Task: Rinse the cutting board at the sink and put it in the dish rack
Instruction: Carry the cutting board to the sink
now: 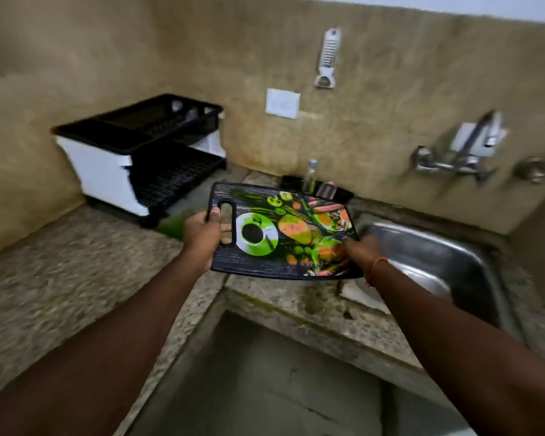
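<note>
A black cutting board (283,231) printed with bright fruit and a cup is held nearly flat in the air over the counter, just left of the steel sink (447,262). My left hand (203,234) grips its slotted handle end. My right hand (361,250) holds the opposite, right end. The two-tier dish rack (139,152), black trays in a white frame, stands on the counter at the back left, apart from the board. The wall tap (460,162) is above the sink, and no water shows.
A speckled stone counter (76,278) runs along the left. A small bottle and a glass (315,180) stand by the wall behind the board. A white utensil (328,58) and a switch plate (282,103) hang on the wall. The counter's front edge drops to the floor below.
</note>
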